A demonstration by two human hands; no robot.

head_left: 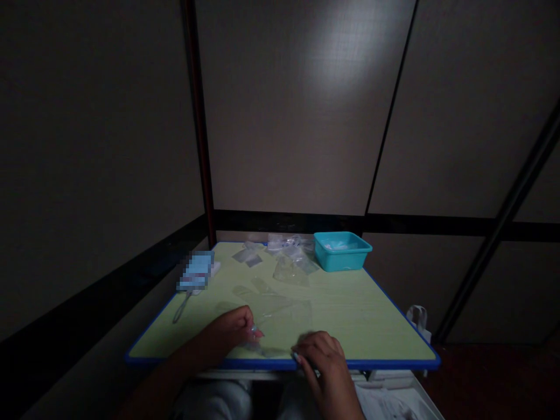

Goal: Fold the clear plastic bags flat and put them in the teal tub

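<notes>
Near the front edge of the table, a small clear plastic bag [272, 352] lies low between both hands, faint against the pale top. My left hand [236, 326] is closed, its fingers curled and pinching the bag's left side. At the bag's right end, my right hand [321, 356] has thumb and fingers pressed together over the table's blue rim. Exactly how its fingertips grip the plastic is hard to see. Just beyond the hands, more clear plastic bags [286, 306] lie flat.
More clear bags [295, 262] are strewn toward the back. A turquoise basin [341, 259] with pale contents stands at the back right. A blurred blue item [196, 271] with a strap loop [181, 308] lies at the left edge. Dark panelled walls border the table [359, 315].
</notes>
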